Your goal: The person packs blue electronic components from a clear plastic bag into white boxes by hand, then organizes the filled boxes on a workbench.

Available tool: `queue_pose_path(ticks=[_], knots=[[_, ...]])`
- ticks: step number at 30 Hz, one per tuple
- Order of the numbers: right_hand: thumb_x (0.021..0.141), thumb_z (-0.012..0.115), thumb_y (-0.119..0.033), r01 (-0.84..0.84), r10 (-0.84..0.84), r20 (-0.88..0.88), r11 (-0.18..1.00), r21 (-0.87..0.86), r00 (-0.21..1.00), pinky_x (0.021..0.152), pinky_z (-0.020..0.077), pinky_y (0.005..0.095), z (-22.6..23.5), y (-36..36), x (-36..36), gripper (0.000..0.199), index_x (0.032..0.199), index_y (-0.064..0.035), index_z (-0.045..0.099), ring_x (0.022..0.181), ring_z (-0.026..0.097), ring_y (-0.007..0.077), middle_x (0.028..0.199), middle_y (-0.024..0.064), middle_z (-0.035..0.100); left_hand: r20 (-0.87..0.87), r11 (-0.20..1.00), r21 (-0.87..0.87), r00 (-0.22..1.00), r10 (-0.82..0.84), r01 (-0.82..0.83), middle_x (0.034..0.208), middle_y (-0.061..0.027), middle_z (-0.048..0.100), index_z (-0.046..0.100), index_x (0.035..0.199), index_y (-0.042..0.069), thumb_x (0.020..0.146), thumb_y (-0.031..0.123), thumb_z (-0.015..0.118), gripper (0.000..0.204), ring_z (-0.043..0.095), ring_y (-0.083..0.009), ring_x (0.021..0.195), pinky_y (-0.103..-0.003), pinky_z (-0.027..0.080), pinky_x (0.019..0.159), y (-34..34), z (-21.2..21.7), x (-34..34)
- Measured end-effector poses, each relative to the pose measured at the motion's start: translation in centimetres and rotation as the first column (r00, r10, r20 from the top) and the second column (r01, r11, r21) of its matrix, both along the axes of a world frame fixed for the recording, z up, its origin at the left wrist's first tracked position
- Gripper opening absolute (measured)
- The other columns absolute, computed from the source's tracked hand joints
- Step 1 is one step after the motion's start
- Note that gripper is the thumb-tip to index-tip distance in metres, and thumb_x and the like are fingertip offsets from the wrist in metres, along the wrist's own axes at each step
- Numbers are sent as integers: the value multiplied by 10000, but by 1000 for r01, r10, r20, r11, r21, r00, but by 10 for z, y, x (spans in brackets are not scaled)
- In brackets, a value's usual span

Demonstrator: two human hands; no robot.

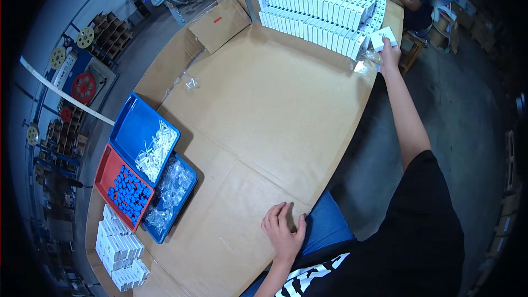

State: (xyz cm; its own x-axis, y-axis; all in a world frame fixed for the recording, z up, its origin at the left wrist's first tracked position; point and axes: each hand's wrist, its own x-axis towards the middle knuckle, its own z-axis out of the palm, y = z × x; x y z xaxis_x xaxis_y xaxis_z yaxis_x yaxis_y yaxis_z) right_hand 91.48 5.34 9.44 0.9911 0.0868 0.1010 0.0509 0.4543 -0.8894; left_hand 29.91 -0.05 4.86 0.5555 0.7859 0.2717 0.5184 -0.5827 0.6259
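At table edge | left hand flat, fingers spread | right hand outstretched, gripping white box

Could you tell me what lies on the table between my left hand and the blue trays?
Only bare cardboard lies between the left hand and the blue trays, in the head view.
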Motion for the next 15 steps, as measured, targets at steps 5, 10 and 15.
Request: queue_pose_path(ticks=[5,10,15], knots=[[887,695,-163,187,-158,151,962,-198,976,828,537,348,-5,33,61,400,1236,27,644,976,696,189,1087,100,714,-112,999,49,994,-2,8,1278,-100,597,632,1249,93,826,279,786,487,523,-311,1278,-472,326,1093,-5,4,8],[877,660,-224,127,-123,36,984,-121,992,665,538,326,5,69,61,390,1173,28,637,783,692,186,979,105,698,-159,997,82,987,18,-5,1272,-100,600,632,1237,91,801,274,795,501,532,-312,1266,-463,340,1074,-5,2,8],[949,615,-257,434,-304,394,851,-298,867,716,579,366,14,62,59,455,1274,62,611,921,723,243,1046,142,706,-143,998,59,990,19,-10,1266,-101,609,631,1236,89,802,263,793,495,531,-314,1267,-461,344,1073,-3,6,10]])
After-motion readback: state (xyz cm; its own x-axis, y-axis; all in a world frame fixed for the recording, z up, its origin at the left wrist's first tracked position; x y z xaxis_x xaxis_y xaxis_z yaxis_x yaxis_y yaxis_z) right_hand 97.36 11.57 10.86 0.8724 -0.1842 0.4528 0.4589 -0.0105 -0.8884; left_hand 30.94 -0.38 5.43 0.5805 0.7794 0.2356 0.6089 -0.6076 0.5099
